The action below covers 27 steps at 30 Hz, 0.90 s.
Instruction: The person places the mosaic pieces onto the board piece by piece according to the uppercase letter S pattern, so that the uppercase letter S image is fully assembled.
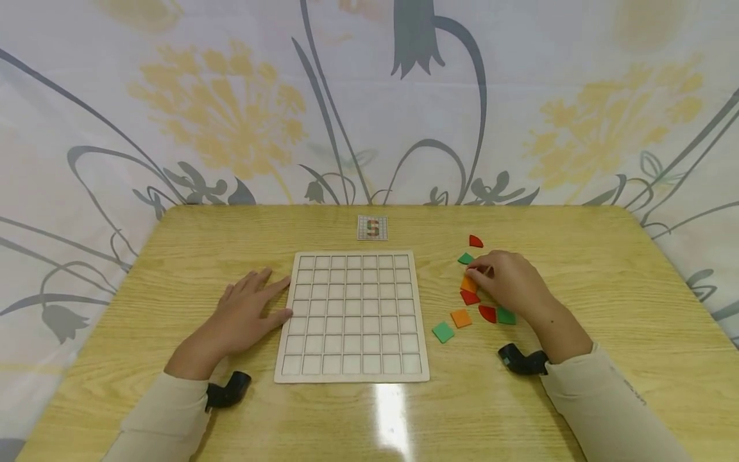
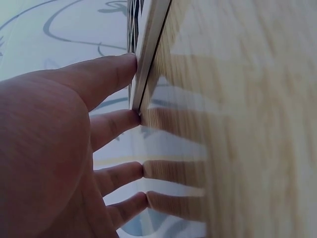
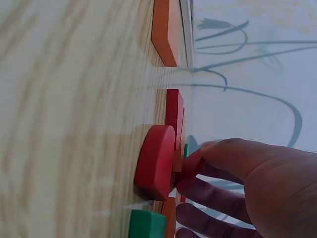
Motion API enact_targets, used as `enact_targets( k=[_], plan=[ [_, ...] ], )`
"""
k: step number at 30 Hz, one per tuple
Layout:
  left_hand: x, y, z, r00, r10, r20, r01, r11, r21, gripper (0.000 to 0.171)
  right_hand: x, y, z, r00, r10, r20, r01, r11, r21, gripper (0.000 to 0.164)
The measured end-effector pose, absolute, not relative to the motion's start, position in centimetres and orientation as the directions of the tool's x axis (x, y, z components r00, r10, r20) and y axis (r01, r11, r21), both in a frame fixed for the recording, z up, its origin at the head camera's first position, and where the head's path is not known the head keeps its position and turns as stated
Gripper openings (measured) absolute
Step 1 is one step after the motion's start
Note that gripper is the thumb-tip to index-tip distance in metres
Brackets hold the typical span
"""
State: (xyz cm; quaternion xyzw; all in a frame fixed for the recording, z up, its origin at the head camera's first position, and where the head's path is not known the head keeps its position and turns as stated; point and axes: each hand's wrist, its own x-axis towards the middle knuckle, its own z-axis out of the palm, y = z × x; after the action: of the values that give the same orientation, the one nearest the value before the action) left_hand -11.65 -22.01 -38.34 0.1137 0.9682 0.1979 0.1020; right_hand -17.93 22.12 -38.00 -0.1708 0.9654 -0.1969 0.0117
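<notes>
- Red piece (image 3: 190, 168) sits in the pinch of the right hand (image 1: 508, 279), between thumb and fingertip; it is tilted in the right wrist view and cannot be made out from the head.
- Its long axis cannot be told, as the fingertips cover part of it.
- Grid board (image 1: 353, 309) lies flat on the bench (image 1: 231, 231), between the hands and well apart from the right one, off to that hand's left; this sideways gap is, by judgement, the relation that matters most.
- Roughly square, the board shows no clear long axis.
- Left hand (image 1: 248, 314) is much the nearer to it: fingers spread and fairly straight, nothing in hold, thumb and index tips touching its left edge.
- Just below the right fingertips lies an orange piece (image 1: 468, 285); nearer the board are an orange square (image 1: 461, 318) and a light green square (image 1: 443, 332).
- Beyond the board's far edge, a small patterned card (image 1: 372, 228) lies well apart from both hands.
</notes>
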Motion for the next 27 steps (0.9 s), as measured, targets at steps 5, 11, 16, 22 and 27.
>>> enact_targets(
  k=[5,11,16,22,27],
  plan=[
    [-11.6,-21.8,-38.2,-0.953,0.258,-0.159,0.178,0.901,0.395,0.063,-17.9,22.3,-38.0,-0.943,-0.331,0.044,-0.321,0.866,-0.383,0.021],
    [-11.5,-21.8,-38.1,-0.951,0.261,-0.166,0.182,0.906,0.382,0.063,-18.0,22.4,-38.0,-0.944,-0.325,0.062,-0.324,0.866,-0.382,0.021],
    [-11.4,-22.0,-38.0,-0.943,0.283,-0.176,0.19,0.891,0.413,0.063,-18.0,22.4,-38.1,-0.943,-0.323,0.078,-0.328,0.864,-0.383,0.02],
    [-11.3,-22.6,-38.0,-0.923,0.324,-0.209,0.201,0.867,0.457,0.063,-18.0,22.3,-38.1,-0.943,-0.322,0.09,-0.33,0.858,-0.393,0.02],
    [-11.4,-23.1,-38.0,-0.893,0.373,-0.251,0.206,0.836,0.509,0.067,-18.0,22.4,-38.0,-0.949,-0.305,0.074,-0.308,0.863,-0.401,0.021]
  ],
)
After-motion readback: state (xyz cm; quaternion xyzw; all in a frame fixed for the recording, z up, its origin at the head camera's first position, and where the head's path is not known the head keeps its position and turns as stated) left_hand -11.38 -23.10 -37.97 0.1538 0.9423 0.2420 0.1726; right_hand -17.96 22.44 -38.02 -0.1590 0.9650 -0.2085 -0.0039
